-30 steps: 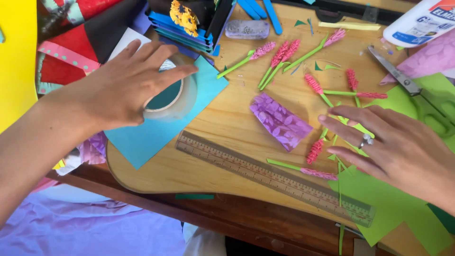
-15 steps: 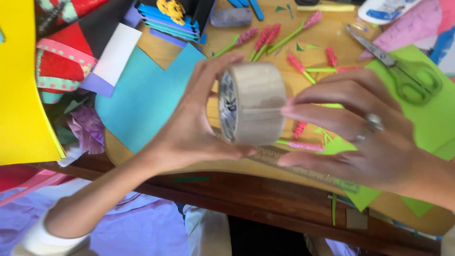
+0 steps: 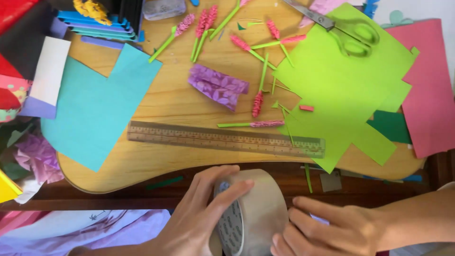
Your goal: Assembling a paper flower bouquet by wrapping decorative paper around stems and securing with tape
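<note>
Head view: both hands on the tape (image 3: 253, 213).
Left hand (image 3: 199, 223) grips it below the ruler (image 3: 227, 139); right hand (image 3: 332, 230) fingers its rim (steady it, I'd say).

Both hands low in the frame, bottom centre, close together. Left hand (image 3: 199, 223) enters from the bottom edge, palm turned right, fingers spread and curved; index and middle fingertips lie over the upper rim of a roll of clear packing tape (image 3: 256, 211), thumb out of sight behind it. Right hand (image 3: 327, 227) comes in from the lower right, bare forearm running along the bottom right edge. Its fingers are bent, tips pressed against the roll's right side. Both hands grip the roll between them.
</note>
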